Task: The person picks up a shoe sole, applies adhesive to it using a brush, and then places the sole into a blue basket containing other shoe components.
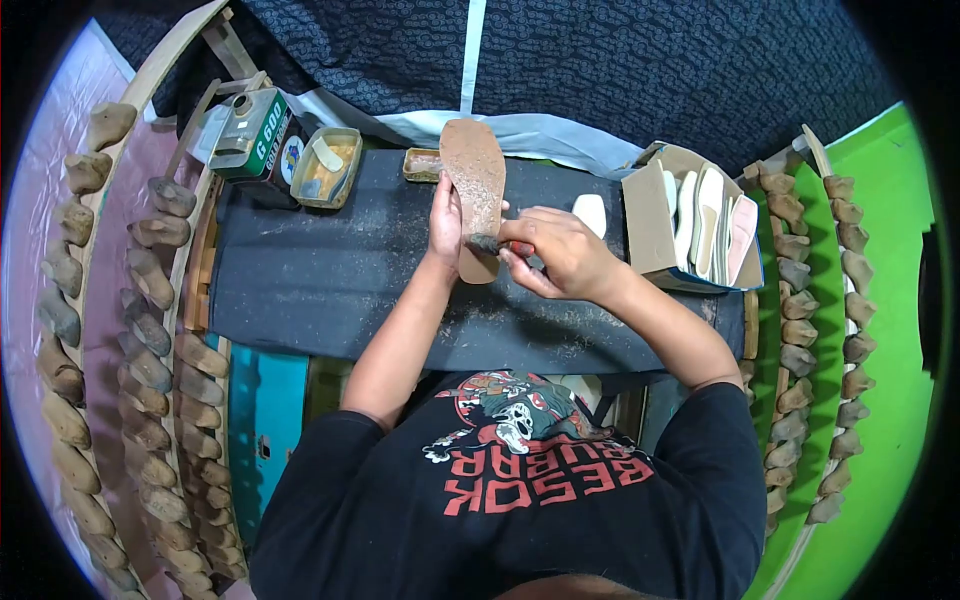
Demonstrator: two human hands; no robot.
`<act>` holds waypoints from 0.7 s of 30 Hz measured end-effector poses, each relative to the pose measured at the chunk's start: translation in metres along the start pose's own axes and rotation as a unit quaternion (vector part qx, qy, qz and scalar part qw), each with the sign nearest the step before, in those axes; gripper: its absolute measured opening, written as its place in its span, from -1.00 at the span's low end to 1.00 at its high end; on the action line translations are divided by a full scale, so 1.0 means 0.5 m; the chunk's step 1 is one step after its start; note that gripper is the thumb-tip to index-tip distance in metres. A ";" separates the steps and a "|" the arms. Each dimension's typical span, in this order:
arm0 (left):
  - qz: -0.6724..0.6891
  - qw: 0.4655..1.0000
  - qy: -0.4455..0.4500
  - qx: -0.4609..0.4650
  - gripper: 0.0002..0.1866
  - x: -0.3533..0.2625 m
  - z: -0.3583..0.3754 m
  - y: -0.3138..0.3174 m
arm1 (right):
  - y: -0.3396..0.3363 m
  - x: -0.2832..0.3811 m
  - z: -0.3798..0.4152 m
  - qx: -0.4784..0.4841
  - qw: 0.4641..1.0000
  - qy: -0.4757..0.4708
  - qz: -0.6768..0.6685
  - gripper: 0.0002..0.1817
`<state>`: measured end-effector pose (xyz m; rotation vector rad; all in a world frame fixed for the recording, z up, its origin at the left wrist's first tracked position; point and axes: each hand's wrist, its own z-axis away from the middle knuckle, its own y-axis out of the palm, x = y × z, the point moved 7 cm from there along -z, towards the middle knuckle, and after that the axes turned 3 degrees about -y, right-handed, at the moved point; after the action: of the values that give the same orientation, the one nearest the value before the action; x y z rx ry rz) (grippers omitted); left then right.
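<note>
My left hand (pixel 445 228) is closed around the left edge of a tan shoe sole (pixel 472 165), which stands nearly upright in view above the table. The upper and middle part of the sole looks glossy and wet, with a rough, speckled surface. In my right hand (pixel 565 252) is a small brush (pixel 484 243) with a red handle, gripped between thumb and fingers. Its dark bristles touch the lower part of the sole. Behind the sole sits a small shallow tray (pixel 422 166), partly covered by it. A pale insole piece (pixel 590 212) lies to the right of my right hand.
The dark table (pixel 310 270) is strewn with scraps. At back left stand a green G 600 can (pixel 250 135) and a plastic tub (pixel 345 143). A cardboard box (pixel 645 235) of insoles is at right. Wooden shoe lasts (pixel 150 280) fill racks on both sides.
</note>
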<state>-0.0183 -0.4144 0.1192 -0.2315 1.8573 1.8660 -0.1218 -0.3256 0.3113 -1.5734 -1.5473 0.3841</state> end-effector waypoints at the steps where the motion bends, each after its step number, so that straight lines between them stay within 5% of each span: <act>1: 0.011 1.000 0.000 -0.005 -0.31 -0.001 0.000 -0.002 | -0.005 -0.002 0.000 -0.023 1.000 -0.007 0.007 -0.79; 4: 0.009 0.999 0.005 -0.033 -0.33 0.002 0.020 0.031 | -0.020 -0.041 -0.001 -0.065 0.997 0.008 0.050 -0.76; 7: 0.028 0.999 -0.017 0.033 -0.32 0.025 0.024 0.065 | -0.043 -0.071 -0.014 -0.143 0.984 0.054 0.088 -0.80; 15: -0.028 0.999 0.027 -0.027 -0.33 -0.008 0.024 0.029 | 0.003 -0.001 0.043 -0.135 0.986 0.090 0.047 -0.79; 21: 0.016 0.999 -0.003 0.033 -0.30 0.034 0.030 0.066 | -0.040 -0.053 0.021 -0.202 0.966 0.146 0.073 -0.84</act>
<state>-0.0448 -0.3943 0.1418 -0.1752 1.9264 1.8205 -0.1474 -0.3490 0.3108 -1.9639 -1.3373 -0.0967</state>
